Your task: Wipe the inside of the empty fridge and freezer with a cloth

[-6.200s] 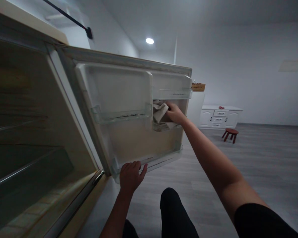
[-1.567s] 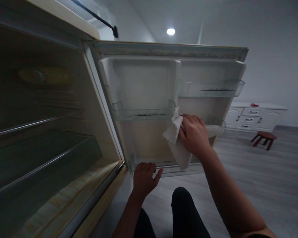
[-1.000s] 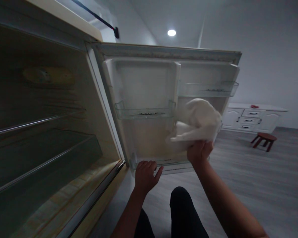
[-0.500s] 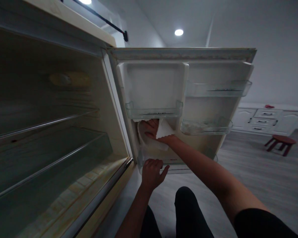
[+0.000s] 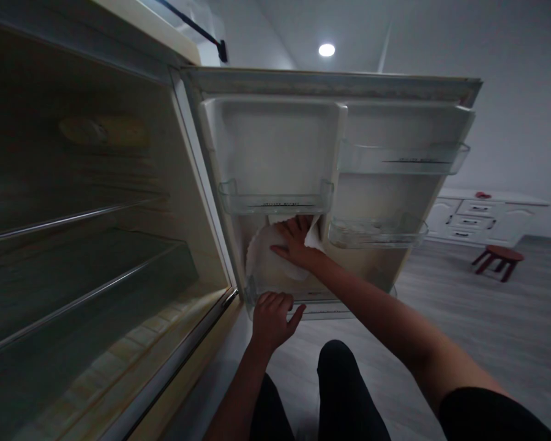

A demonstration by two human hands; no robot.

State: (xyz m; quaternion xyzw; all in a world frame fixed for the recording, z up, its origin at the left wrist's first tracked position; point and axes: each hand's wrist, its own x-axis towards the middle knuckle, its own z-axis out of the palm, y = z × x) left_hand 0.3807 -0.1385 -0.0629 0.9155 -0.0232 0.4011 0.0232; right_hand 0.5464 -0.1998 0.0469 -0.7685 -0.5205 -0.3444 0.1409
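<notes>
My right hand (image 5: 296, 243) lies flat with fingers spread on a white cloth (image 5: 266, 254), pressing it against the inner wall of an open refrigerator door (image 5: 269, 141). Part of the cloth shows to the right of the fingers, and its scalloped edge curves out on the left. The fingertips sit just beneath a clear upper door bin (image 5: 275, 204). Lower down, my left hand (image 5: 274, 318) curls its fingers over the rim of the bottom door bin (image 5: 328, 310), with the thumb held apart. How firmly it grips the rim is hidden.
To the left, the refrigerator interior (image 5: 50, 282) has glass shelves with metal front edges and a yellowish lamp cover (image 5: 105, 131). Two more clear bins hang on the door's right half. A red-brown stool (image 5: 498, 257) and a white cabinet (image 5: 482, 214) stand farther right.
My right hand has turned and flattened, its fingers now spread, and the cloth is spread wider across the door wall. My left hand stays on the bottom bin. The view has shifted slightly.
</notes>
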